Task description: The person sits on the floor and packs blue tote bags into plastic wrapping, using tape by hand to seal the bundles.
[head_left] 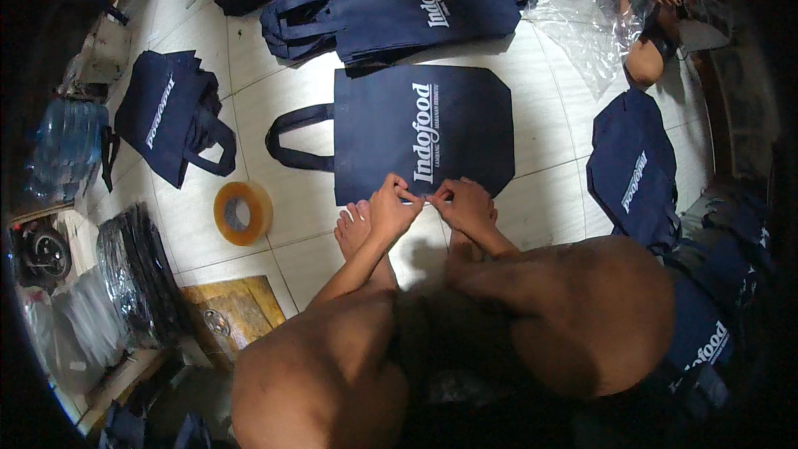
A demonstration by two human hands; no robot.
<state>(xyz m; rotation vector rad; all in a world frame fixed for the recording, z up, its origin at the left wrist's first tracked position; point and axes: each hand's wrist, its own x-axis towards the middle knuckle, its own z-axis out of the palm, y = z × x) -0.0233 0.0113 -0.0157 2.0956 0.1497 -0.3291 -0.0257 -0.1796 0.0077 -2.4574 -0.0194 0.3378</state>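
In the middle of the frame, a navy bag (374, 129) lies flat on the pale tiled floor (540, 208), its handle (307, 115) toward the left. At its lower edge, the left hand (396, 204) and right hand (467, 204) are close together, fingers bent; whether they pinch something, I cannot tell. A tape roll (258, 214) lies left of centre.
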